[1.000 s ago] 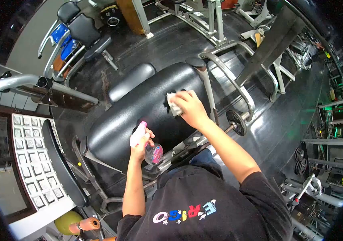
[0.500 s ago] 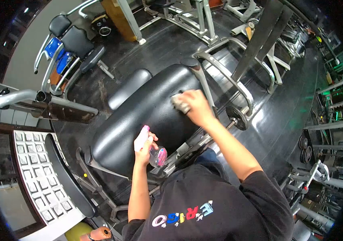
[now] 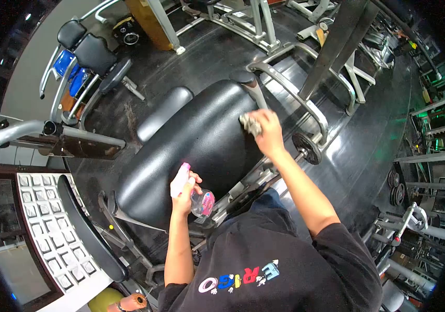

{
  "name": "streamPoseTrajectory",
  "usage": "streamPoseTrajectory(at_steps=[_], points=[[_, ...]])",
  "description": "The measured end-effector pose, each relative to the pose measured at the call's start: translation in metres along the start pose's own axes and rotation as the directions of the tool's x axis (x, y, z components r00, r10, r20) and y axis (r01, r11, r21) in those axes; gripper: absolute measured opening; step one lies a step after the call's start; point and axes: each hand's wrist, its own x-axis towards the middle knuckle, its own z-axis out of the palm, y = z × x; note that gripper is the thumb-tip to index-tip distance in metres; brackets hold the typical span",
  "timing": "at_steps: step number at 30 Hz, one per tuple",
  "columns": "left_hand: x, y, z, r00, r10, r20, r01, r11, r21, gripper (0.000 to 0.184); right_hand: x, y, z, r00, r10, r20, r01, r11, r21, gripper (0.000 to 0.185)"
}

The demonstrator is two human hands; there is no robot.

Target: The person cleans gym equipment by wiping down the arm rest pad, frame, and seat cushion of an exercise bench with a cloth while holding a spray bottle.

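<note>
A large black padded bench (image 3: pixel 196 140) lies slantwise in front of me. My right hand (image 3: pixel 268 132) is closed on a crumpled light cloth (image 3: pixel 251 125), which rests on the pad near its far right end. Over the pad's near edge, my left hand (image 3: pixel 185 192) grips a spray bottle (image 3: pixel 202 203) by its neck. The bottle is clear, with a pink and white spray head and a pink label. The fingers of both hands are wrapped round what they hold.
A smaller black pad (image 3: pixel 164 114) lies beyond the bench. A weight plate (image 3: pixel 306 149) sits on a bar at the right. A seated machine (image 3: pixel 95 53) stands at the upper left, a white tiled panel (image 3: pixel 51 223) at the lower left.
My right hand has moved the cloth right and slightly away across the pad, toward its right end. My left hand still holds the bottle in nearly the same place. The view has shifted a little.
</note>
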Motion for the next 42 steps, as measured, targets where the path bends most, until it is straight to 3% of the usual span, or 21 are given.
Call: streamPoseTrajectory(at_steps=[3, 7, 9, 11, 13, 15, 17, 19, 21, 25, 27, 28, 31, 33, 34, 36, 37, 38, 39, 41, 42], points=[[0.002, 0.0, -0.004, 0.999, -0.038, 0.035, 0.037, 0.999, 0.029, 0.042, 0.039, -0.03, 0.01, 0.984, 0.057, -0.168, -0.058, 0.998, 0.002, 0.048], [0.001, -0.001, -0.006, 0.999, -0.043, 0.034, 0.041, 0.998, 0.038, 0.041, 0.012, -0.051, 0.033, 0.959, -0.276, 0.067, 0.276, 0.961, 0.003, 0.044], [0.001, -0.001, -0.006, 0.998, -0.04, 0.047, 0.038, 0.998, 0.043, 0.041, -0.007, -0.036, 0.014, 0.954, -0.257, 0.153, 0.252, 0.966, 0.052, 0.042], [0.001, -0.002, -0.007, 0.999, -0.028, 0.025, 0.028, 0.999, 0.033, 0.041, 0.002, -0.011, 0.0, 0.977, -0.211, -0.005, 0.212, 0.977, 0.023, 0.046], [0.001, -0.001, -0.007, 0.999, -0.027, 0.044, 0.025, 0.999, 0.038, 0.042, 0.02, -0.006, 0.002, 0.999, -0.023, -0.026, 0.023, 1.0, -0.001, 0.048], [0.001, 0.001, -0.004, 0.999, -0.022, 0.033, 0.021, 1.0, 0.019, 0.042, 0.028, -0.029, 0.012, 0.997, -0.011, -0.081, 0.009, 1.0, -0.025, 0.051], [-0.001, 0.006, 0.001, 1.0, -0.007, 0.022, 0.007, 1.0, 0.018, 0.042, 0.017, -0.047, 0.024, 0.997, -0.077, -0.033, 0.077, 0.997, 0.002, 0.052], [-0.002, 0.004, -0.001, 1.0, -0.019, 0.018, 0.019, 1.0, 0.025, 0.043, -0.011, -0.047, 0.033, 0.958, -0.28, 0.061, 0.281, 0.96, -0.003, 0.05], [0.001, 0.003, -0.001, 0.999, -0.029, 0.023, 0.028, 0.999, 0.026, 0.043, -0.03, -0.025, 0.013, 0.946, -0.263, 0.188, 0.266, 0.964, 0.008, 0.048], [-0.003, 0.004, 0.004, 1.0, -0.023, -0.014, 0.024, 0.999, 0.026, 0.043, 0.0, 0.019, -0.009, 1.0, 0.025, -0.009, -0.025, 0.999, -0.041, 0.053], [-0.001, 0.007, 0.013, 0.993, -0.044, -0.11, 0.051, 0.997, 0.058, 0.044, 0.026, 0.011, -0.004, 0.984, 0.1, -0.147, -0.095, 0.995, 0.039, 0.053], [-0.002, 0.011, 0.02, 0.987, -0.061, -0.149, 0.071, 0.996, 0.061, 0.044, 0.031, 0.005, 0.002, 0.988, 0.064, -0.142, -0.058, 0.997, 0.042, 0.054], [-0.003, 0.005, 0.034, 0.978, -0.046, -0.204, 0.077, 0.986, 0.147, 0.044, 0.012, -0.006, 0.003, 0.982, -0.169, 0.087, 0.161, 0.983, 0.091, 0.057], [-0.01, -0.007, 0.045, 0.979, -0.033, -0.201, 0.086, 0.961, 0.263, 0.039, -0.009, 0.006, -0.013, 0.924, -0.271, 0.272, 0.215, 0.952, 0.218, 0.058], [-0.015, -0.012, 0.054, 0.983, -0.024, -0.183, 0.078, 0.952, 0.295, 0.031, -0.023, 0.021, -0.022, 0.918, -0.22, 0.33, 0.154, 0.964, 0.215, 0.059], [-0.025, -0.018, 0.077, 0.988, 0.023, -0.152, 0.031, 0.938, 0.344, 0.027, -0.054, 0.05, -0.043, 0.958, 0.076, 0.278, -0.174, 0.921, 0.348, 0.058], [-0.029, -0.024, 0.083, 0.992, -0.025, -0.124, 0.07, 0.927, 0.369, 0.022, -0.068, 0.071, -0.052, 0.939, 0.187, 0.288, -0.279, 0.904, 0.324, 0.051], [-0.033, -0.026, 0.097, 0.99, -0.04, -0.137, 0.085, 0.935, 0.344, 0.019, -0.081, 0.079, -0.066, 0.849, 0.396, 0.35, -0.521, 0.742, 0.422, 0.057], [-0.036, -0.028, 0.113, 0.988, -0.056, -0.147, 0.101, 0.942, 0.32, 0.016, -0.107, 0.107, -0.065, 0.769, 0.514, 0.38, -0.634, 0.539, 0.555, 0.055], [-0.04, -0.038, 0.136, 0.99, -0.072, -0.124, 0.112, 0.926, 0.359, 0.014, -0.137, 0.137, -0.082, 0.689, 0.619, 0.376, -0.682, 0.379, 0.626, 0.044], [-0.042, -0.046, 0.144, 0.992, -0.044, -0.117, 0.089, 0.903, 0.419, 0.015, -0.147, 0.149, -0.093, 0.666, 0.633, 0.395, -0.705, 0.362, 0.61, 0.043]])
